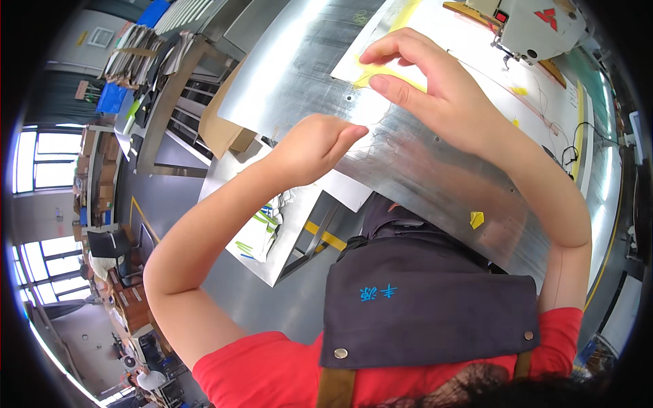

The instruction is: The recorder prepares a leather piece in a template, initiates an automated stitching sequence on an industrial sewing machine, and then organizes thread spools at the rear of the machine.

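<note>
My left hand (318,148) is closed in a fist, its thumb pressed against the curled fingers, just above the shiny metal tabletop (286,81). What it holds, if anything, is hidden; fine loose threads (371,139) lie beside its thumb tip. Over the near corner of a white sheet (345,68) hangs my right hand (439,92), thumb and bent fingers apart, nothing visible between them. A yellow strip (389,73) along that sheet shows behind the right thumb and fingers; whether they touch it I cannot tell.
A sewing machine head (541,30) stands at the far right. Near the table's front edge lies a yellow scrap (477,219). Below left, a white side table (269,262) carries green and blue trimmings. Stacked sheets (139,58) sit on a rack at far left.
</note>
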`<state>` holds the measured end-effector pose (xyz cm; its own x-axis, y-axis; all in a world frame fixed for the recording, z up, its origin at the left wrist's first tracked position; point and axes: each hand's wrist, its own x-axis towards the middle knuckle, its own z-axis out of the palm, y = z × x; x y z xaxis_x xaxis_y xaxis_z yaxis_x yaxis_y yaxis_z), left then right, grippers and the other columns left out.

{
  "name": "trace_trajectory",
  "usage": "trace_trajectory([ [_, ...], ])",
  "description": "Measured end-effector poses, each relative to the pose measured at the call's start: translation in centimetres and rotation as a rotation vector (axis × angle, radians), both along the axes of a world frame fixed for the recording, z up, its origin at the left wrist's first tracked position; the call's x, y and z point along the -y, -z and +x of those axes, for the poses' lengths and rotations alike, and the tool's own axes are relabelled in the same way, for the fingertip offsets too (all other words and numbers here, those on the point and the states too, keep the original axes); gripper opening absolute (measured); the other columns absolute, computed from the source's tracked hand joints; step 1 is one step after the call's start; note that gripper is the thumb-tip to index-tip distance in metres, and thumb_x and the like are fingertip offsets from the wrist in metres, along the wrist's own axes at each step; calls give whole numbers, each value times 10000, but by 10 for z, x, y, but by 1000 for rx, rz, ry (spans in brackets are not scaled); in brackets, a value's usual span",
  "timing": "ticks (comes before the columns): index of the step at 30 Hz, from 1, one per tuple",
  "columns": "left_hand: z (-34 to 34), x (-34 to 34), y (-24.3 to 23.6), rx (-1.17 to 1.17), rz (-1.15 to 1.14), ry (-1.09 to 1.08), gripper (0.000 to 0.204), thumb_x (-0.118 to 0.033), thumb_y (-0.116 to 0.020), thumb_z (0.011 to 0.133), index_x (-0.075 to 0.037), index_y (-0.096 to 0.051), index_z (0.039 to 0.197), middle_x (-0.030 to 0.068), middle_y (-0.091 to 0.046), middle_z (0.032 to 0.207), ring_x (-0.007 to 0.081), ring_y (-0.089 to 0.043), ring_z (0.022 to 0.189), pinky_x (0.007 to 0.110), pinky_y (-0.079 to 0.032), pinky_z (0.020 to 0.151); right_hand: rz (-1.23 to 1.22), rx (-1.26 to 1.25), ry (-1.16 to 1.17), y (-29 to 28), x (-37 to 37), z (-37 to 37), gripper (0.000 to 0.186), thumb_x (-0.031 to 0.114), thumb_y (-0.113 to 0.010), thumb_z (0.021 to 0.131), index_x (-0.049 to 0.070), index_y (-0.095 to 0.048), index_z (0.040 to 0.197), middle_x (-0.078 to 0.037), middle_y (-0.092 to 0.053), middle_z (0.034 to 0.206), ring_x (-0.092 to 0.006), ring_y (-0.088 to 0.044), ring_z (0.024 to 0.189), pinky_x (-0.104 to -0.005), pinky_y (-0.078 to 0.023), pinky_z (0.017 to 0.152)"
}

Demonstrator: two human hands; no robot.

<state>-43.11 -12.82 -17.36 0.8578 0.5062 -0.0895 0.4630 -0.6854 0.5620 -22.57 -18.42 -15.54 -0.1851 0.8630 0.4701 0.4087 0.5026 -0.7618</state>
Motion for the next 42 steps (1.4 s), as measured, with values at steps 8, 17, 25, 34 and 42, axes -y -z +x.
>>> trace_trajectory([
  [8,-84,-25,-12,-360,656,96,314,-309,-516,859,-47,-528,687,100,-523,618,305,-537,629,390,-431,577,-76,643,183,48,-17,59,312,324,-545,832,15,-576,862,-90,-567,704,-256,-512,706,-360,-402,690],
  [17,-201,-29,67,402,-501,-676,439,-195,-639,805,-21,-481,1175,96,-571,1090,159,-536,1004,290,-429,850,-205,167,414,51,27,113,367,199,-487,895,22,-343,607,-9,-287,564,-94,-278,547,-273,-241,503],
  [25,-282,67,263,-659,-56,-1236,1161,-366,-840,452,-144,-195,1391,243,-213,1404,415,-334,1233,399,-361,988,-243,218,446,51,33,109,362,189,-490,903,31,-329,621,19,-263,586,-67,-242,563,-257,-224,502],
  [34,-300,71,240,-490,-51,-1295,604,-150,-587,720,-105,-382,1286,230,-582,1047,362,-573,958,416,-451,837,-341,246,360,58,27,110,316,207,-461,923,59,-344,670,53,-249,633,-45,-219,588,-231,-196,506],
  [42,-363,55,238,-25,-211,-1345,396,-106,-548,761,-7,-513,1143,144,-624,969,245,-594,897,329,-446,799,-305,142,474,45,29,111,296,232,-493,913,58,-461,676,68,-284,616,-32,-247,571,-217,-204,512],
])
